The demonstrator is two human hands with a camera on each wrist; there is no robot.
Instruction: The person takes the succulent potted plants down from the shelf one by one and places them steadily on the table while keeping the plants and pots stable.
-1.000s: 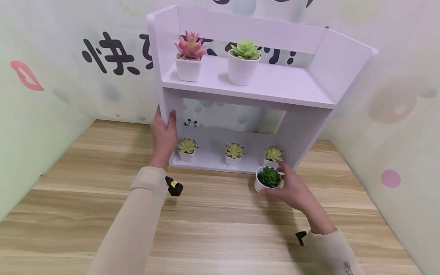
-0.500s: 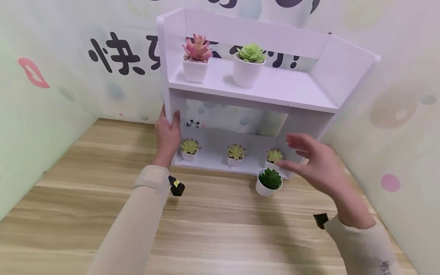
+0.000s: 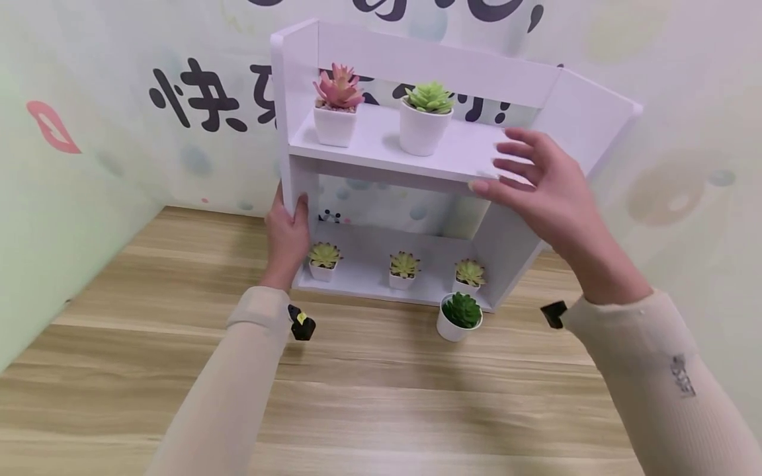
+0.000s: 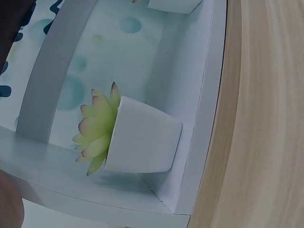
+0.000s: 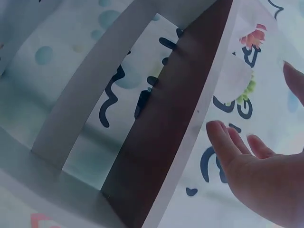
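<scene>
A white two-tier shelf (image 3: pixel 494 173) stands on the wooden table. My left hand (image 3: pixel 287 231) grips its left side panel, thumb on the inner face and the other fingers mostly hidden behind. In front of the upper tier's right part is my right hand (image 3: pixel 550 178), fingers spread, holding nothing; whether it touches the board I cannot tell. On the upper tier sit a pink succulent in a square white pot (image 3: pixel 335 125) and a light green succulent in a round white pot (image 3: pixel 424 131). A dark green succulent in a white pot (image 3: pixel 455 327) stands on the table before the shelf.
Along the lower tier are three small yellow-green potted succulents, at left (image 3: pixel 323 271), middle (image 3: pixel 402 281) and right (image 3: pixel 466 285). Patterned wall sheets (image 3: pixel 208 158) with dark lettering enclose the table (image 3: pixel 369 410) behind and at the sides.
My right hand has let go of the dark green succulent's pot, leaving it on the table, and has risen to the upper tier's height. My left hand still grips the side panel.
</scene>
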